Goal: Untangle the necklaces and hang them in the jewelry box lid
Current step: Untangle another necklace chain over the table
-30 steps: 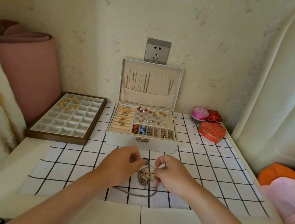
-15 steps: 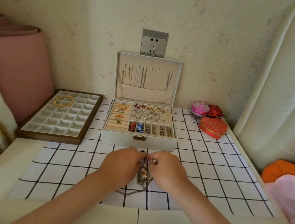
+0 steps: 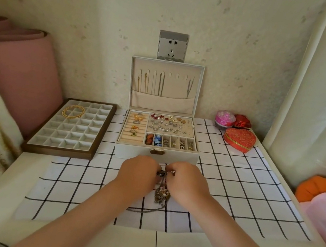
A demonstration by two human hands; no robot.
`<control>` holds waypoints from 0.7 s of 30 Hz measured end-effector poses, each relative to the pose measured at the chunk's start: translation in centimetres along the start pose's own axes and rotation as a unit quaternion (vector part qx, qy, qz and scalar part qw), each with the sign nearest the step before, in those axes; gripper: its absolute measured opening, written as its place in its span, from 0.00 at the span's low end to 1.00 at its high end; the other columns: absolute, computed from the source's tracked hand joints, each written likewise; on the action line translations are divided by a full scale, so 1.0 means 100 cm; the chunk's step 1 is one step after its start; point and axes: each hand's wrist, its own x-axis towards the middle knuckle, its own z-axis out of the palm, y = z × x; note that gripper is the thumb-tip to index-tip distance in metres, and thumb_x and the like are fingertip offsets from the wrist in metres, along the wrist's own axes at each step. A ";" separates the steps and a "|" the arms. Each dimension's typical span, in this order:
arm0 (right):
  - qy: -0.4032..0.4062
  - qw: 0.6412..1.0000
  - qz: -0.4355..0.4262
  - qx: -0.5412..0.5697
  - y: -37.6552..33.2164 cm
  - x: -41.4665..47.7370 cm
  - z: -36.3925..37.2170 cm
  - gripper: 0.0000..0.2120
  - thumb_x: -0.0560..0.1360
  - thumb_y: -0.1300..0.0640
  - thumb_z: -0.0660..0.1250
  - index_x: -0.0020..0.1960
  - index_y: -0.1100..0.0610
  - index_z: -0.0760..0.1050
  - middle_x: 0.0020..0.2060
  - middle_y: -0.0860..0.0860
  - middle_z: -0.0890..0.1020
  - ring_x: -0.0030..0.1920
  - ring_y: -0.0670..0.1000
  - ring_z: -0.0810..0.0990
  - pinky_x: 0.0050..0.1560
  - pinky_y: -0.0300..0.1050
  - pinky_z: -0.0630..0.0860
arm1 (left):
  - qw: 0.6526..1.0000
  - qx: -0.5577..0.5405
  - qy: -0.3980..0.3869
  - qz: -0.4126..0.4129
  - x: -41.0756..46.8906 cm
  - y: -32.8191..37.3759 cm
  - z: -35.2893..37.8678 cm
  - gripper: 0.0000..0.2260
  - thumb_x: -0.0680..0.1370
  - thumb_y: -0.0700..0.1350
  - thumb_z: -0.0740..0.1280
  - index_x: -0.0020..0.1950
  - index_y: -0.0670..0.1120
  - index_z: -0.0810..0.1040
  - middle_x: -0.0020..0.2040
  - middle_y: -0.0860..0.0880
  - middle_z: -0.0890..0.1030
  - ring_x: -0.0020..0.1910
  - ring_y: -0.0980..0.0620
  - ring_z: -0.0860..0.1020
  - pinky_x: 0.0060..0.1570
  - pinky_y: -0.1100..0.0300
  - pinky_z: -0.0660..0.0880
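Metal necklaces [image 3: 162, 195] | left hand [image 3: 137, 175], right hand [image 3: 185, 182] fingers pinching them | closer together now

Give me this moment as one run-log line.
step: untangling | left hand: pinches necklace tangle | right hand: pinches it too | necklace tangle: trails onto checked cloth before jewelry box | lid: upright, some chains hung

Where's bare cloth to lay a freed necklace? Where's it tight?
Free: checked cloth right of the right hand, in front of the heart-shaped box; cloth left of the left hand, in front of the compartment tray. Tight: between hands and the jewelry box front, around the tangled necklaces.
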 end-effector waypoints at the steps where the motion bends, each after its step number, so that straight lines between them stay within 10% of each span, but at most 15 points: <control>1: -0.001 1.000 0.002 0.002 0.001 0.000 -0.002 0.15 0.81 0.55 0.60 0.65 0.46 0.79 0.54 0.50 0.84 0.51 0.52 0.82 0.46 0.43 0.77 | 1.000 -0.016 0.003 -0.001 0.000 -0.002 0.000 0.11 0.81 0.53 0.63 0.59 0.55 0.82 0.47 0.52 0.78 0.47 0.51 0.77 0.41 0.59 0.70; 12: -0.066 0.997 0.028 0.031 0.011 -0.014 -0.008 0.17 0.79 0.54 0.65 0.67 0.43 0.77 0.50 0.49 0.86 0.49 0.50 0.84 0.53 0.47 0.81 | 0.989 -0.146 -0.012 0.021 -0.004 -0.012 0.011 0.12 0.79 0.54 0.68 0.59 0.52 0.81 0.57 0.53 0.73 0.59 0.54 0.70 0.58 0.55 0.74; 21: -0.123 0.991 0.012 0.049 0.023 -0.021 -0.013 0.12 0.75 0.51 0.68 0.57 0.40 0.78 0.33 0.48 0.85 0.37 0.46 0.85 0.47 0.45 0.81 | 0.955 -0.292 -0.048 0.013 -0.010 -0.003 0.003 0.06 0.82 0.48 0.64 0.53 0.52 0.80 0.52 0.56 0.75 0.51 0.58 0.74 0.52 0.64 0.69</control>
